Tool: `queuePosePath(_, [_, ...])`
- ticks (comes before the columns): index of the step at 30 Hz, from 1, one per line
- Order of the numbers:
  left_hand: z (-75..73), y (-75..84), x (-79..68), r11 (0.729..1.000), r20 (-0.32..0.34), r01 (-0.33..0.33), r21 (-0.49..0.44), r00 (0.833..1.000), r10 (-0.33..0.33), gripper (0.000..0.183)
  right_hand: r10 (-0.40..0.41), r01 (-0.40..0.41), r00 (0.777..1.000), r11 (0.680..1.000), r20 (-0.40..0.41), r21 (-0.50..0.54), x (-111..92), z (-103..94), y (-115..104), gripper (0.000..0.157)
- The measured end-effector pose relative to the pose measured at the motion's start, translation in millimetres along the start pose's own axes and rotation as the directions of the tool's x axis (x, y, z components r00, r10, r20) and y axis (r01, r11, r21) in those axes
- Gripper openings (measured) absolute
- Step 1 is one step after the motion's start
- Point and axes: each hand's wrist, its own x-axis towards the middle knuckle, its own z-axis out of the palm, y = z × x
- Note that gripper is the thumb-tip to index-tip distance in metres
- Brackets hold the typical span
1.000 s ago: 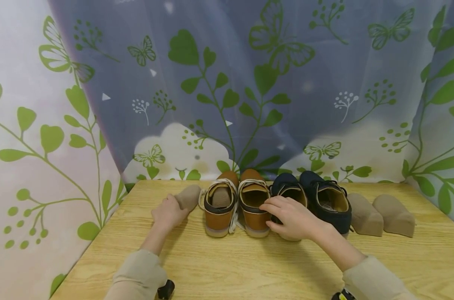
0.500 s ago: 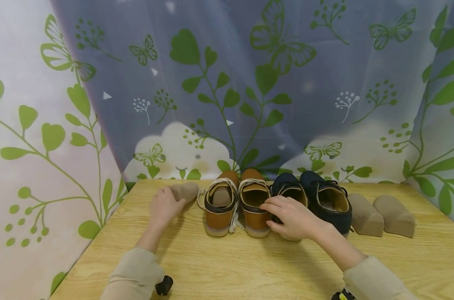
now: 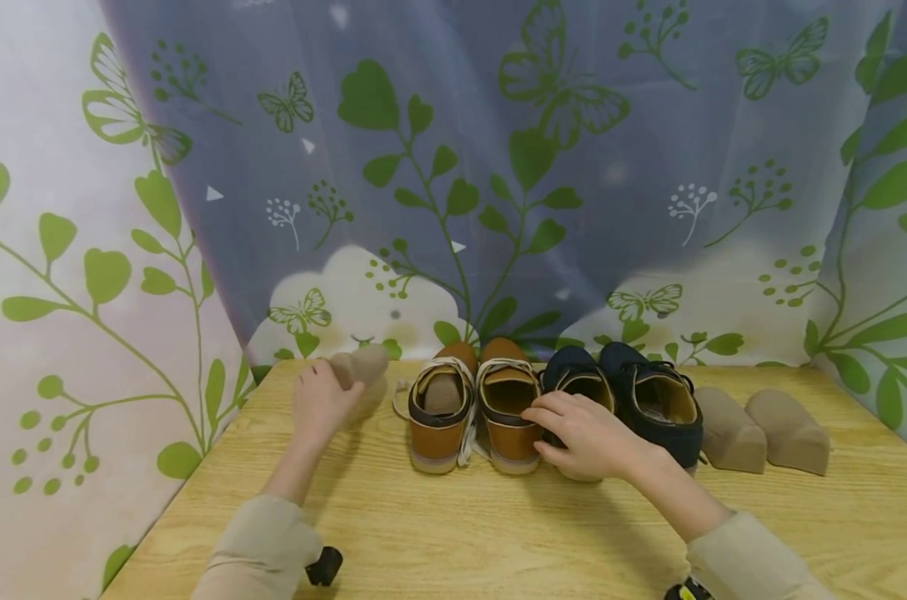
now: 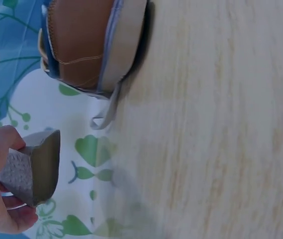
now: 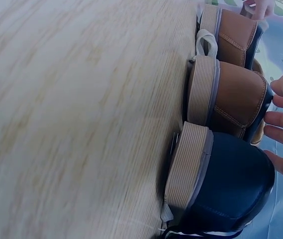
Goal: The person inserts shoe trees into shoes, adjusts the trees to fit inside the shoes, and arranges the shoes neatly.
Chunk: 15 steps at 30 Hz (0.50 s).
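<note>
Left hand: thumb and fingers clamped on a beige insert, held up left of the left brown shoe; an even pinch across its sides should stop it twisting. Right hand: fingers spread at the right brown shoe heel, contact hard to confirm, light pressure there probably steadies it. Lace loop looks snaggable, so swing wide.

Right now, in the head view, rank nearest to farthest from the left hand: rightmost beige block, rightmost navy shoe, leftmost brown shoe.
1. Leftmost brown shoe, right of the left hand
2. Rightmost navy shoe, farther right
3. Rightmost beige block, row's right end
</note>
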Motion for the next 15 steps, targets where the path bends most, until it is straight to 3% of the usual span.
queuePosePath(9, [-12.9, 6.1, 0.7, 0.997, -0.041, -0.022, -0.072, 0.999, 0.019, 0.066, 0.008, -0.008, 1.000, 1.000, 0.008, 0.014, -1, 1.3, 0, 0.037])
queuePosePath(15, [-21.3, 13.7, -0.3, 0.999, -0.056, -0.041, -0.036, 0.998, 0.039, 0.068, 0.011, -0.011, 1.000, 1.000, 0.003, 0.020, -1, 2.1, 0, 0.037])
